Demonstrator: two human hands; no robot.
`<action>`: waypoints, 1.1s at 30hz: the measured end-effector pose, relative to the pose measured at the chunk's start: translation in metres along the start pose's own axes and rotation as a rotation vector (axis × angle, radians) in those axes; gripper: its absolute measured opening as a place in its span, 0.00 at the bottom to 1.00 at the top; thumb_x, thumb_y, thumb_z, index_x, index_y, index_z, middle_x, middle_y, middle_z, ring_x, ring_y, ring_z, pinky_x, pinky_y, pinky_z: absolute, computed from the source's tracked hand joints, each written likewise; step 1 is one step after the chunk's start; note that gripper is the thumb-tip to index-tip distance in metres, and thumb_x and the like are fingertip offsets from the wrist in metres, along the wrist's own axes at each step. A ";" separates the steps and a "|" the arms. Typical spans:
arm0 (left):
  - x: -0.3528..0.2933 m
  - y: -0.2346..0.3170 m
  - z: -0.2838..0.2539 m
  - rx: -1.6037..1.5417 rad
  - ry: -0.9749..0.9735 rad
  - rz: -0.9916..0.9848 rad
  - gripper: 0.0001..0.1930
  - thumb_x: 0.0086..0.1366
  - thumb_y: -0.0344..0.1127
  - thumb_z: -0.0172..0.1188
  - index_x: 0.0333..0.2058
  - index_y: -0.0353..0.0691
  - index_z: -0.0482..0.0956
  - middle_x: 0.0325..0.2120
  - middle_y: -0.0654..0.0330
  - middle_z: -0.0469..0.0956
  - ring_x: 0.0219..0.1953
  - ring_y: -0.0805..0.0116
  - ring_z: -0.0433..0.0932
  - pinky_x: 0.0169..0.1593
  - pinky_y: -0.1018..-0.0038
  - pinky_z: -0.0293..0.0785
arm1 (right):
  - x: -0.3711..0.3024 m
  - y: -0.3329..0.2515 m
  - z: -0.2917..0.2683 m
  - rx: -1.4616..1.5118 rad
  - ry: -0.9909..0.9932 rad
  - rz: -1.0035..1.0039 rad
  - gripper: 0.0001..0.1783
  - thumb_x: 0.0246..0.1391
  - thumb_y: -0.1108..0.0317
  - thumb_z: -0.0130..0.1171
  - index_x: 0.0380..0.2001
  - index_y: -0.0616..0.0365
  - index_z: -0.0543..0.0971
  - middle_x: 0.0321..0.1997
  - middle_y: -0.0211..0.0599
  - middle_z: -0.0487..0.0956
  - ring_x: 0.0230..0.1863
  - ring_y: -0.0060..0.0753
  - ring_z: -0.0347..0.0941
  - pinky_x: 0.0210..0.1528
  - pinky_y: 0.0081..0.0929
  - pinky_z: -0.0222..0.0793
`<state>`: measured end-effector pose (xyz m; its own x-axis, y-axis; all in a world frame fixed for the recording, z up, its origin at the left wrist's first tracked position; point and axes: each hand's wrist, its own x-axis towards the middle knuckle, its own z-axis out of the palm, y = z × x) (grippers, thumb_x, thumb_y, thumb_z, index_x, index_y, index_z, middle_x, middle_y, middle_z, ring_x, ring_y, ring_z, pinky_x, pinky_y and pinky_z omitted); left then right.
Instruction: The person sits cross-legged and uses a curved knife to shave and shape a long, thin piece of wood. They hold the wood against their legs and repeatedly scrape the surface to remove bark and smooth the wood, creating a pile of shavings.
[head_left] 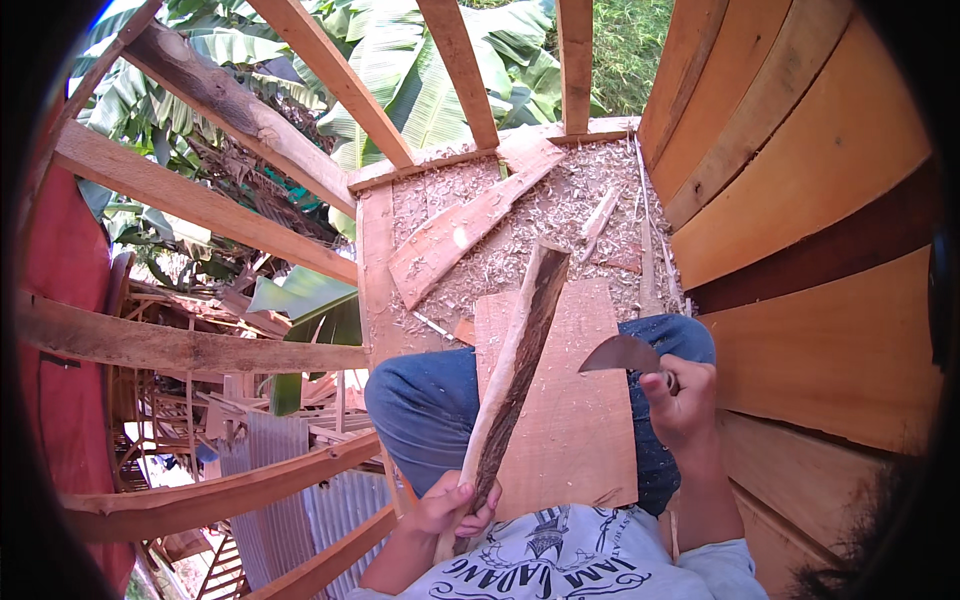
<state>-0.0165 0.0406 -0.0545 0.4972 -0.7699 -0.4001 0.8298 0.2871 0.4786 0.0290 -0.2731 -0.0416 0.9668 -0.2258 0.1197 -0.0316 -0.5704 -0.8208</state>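
In the left grip (460, 503): near end of the stick (518, 375), fingers wrapped round it. In the right grip (684, 402): handle of the knife (622, 354), clamped, curved blade pointing left. The stick slants far and slightly right over the board (570, 425) on the lap; whether it touches the board cannot be told. Blade lies right of the stick, apart from it. One stick face pale, the other dark and bark-like.

Step, as judged: paring the stick. Advisable: brace it firmly on the board, hold the blade shallow, take thin strokes along the grain, away from the left grip.

Containers: none made out. Loose shavings (540, 232) litter the floor on the far side, around a longer plank (470, 228).
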 end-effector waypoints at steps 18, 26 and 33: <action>0.001 -0.004 0.011 0.018 0.005 -0.066 0.28 0.64 0.56 0.50 0.35 0.27 0.67 0.12 0.63 0.64 0.12 0.79 0.60 0.16 0.81 0.56 | 0.034 0.042 -0.020 0.182 0.185 0.182 0.34 0.53 0.42 0.55 0.11 0.62 0.61 0.10 0.22 0.53 0.18 0.15 0.48 0.18 0.24 0.43; 0.005 0.000 -0.003 -0.061 -0.076 -0.068 0.24 0.68 0.55 0.41 0.41 0.35 0.65 0.14 0.57 0.67 0.12 0.71 0.67 0.16 0.76 0.65 | -0.006 -0.011 -0.002 0.558 -0.130 0.178 0.15 0.47 0.78 0.58 0.28 0.56 0.61 0.20 0.23 0.64 0.19 0.08 0.55 0.20 0.13 0.48; 0.005 0.031 -0.025 0.298 0.072 -0.039 0.21 0.69 0.51 0.42 0.36 0.34 0.69 0.19 0.58 0.71 0.16 0.75 0.72 0.19 0.80 0.69 | -0.001 -0.012 -0.012 0.516 -0.226 0.108 0.10 0.54 0.74 0.56 0.39 0.64 0.72 0.23 0.27 0.72 0.22 0.13 0.66 0.23 0.11 0.59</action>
<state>0.0179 0.0595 -0.0615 0.4919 -0.7315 -0.4722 0.7431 0.0702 0.6655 0.0250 -0.2754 -0.0257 0.9969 -0.0545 -0.0561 -0.0604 -0.0813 -0.9949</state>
